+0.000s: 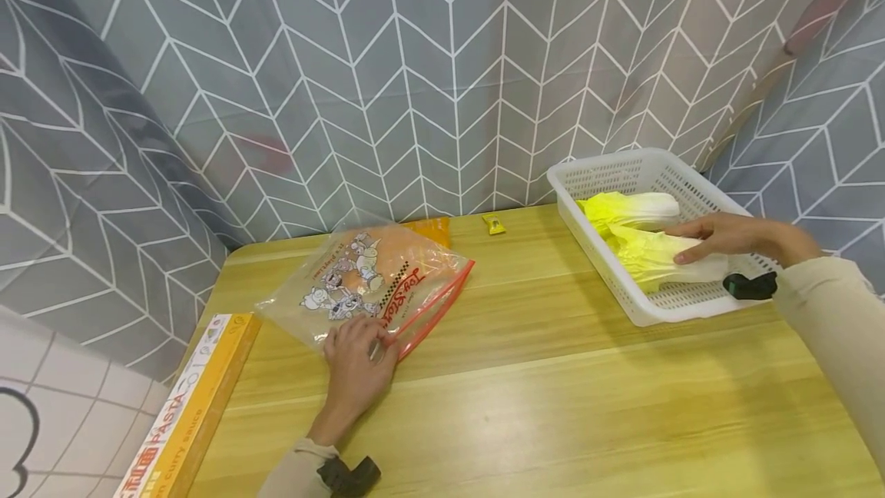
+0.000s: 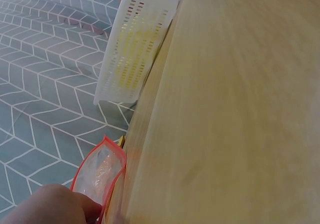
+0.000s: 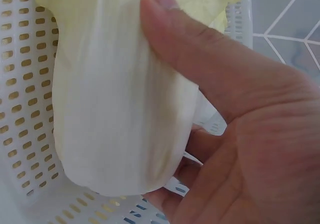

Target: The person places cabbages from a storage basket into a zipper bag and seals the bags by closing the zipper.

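My left hand [image 1: 359,356] pinches the red-edged mouth of a clear zip bag [image 1: 387,275] with cartoon print. In the left wrist view the bag's red rim [image 2: 80,170] gapes apart beside the fingers. Over the white basket [image 1: 601,260] my right hand [image 1: 736,238] grips a napa cabbage leaf [image 1: 646,252] by its pale stem. The right wrist view has the thumb on the leaf's face [image 3: 115,109] and the other fingers curled behind it. Another cabbage leaf [image 1: 632,208] lies farther back in the basket.
A long yellow and white pasta box [image 1: 200,406] lies along the table's left side. An orange packet [image 1: 432,230] shows behind the bag, and a small yellow wrapped piece [image 1: 494,224] sits near the back edge. A patterned curtain [image 1: 442,83] hangs behind the wooden table [image 1: 518,406].
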### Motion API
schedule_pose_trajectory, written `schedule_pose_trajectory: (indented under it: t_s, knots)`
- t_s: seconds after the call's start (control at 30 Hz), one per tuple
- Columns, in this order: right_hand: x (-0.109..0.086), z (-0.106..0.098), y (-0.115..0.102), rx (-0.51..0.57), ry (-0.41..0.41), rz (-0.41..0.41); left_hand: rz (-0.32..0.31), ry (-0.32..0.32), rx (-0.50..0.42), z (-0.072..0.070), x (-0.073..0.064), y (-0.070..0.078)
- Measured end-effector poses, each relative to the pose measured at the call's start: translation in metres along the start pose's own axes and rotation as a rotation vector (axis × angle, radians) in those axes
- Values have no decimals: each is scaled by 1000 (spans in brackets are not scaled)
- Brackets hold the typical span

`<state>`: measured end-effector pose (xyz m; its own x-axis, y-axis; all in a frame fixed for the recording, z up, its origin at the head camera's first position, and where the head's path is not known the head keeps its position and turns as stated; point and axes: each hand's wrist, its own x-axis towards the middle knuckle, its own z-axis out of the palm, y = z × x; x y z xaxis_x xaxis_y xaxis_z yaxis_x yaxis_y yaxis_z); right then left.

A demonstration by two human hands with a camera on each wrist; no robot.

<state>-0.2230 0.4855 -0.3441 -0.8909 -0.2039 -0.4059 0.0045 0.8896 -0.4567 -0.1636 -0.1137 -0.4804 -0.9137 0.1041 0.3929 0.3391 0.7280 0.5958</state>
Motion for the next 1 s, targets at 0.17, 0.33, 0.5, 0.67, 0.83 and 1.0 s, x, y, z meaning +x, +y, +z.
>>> schedule_pose_trajectory:
  t_s: [0.17, 0.33, 0.5, 0.67, 0.83, 1.0]
  knots:
    - [-2, -2, 2, 13, 11, -6, -6, 4, -11, 0, -1, 0]
    - [-9, -10, 1, -3, 51, 6, -8, 7, -22, 2, 0, 2]
    - [-17, -22, -4, -55, 93, 6, -22, -10, -36, 3, 2, 5]
    - [-24, -31, -7, -102, 118, 20, -18, -9, -37, 3, 4, 5]
    - [-29, -35, -2, -98, 134, 41, -22, -22, -39, 0, 7, 6]
    - [-34, -39, 6, -50, 150, 94, -30, -36, -29, -4, 11, 4]
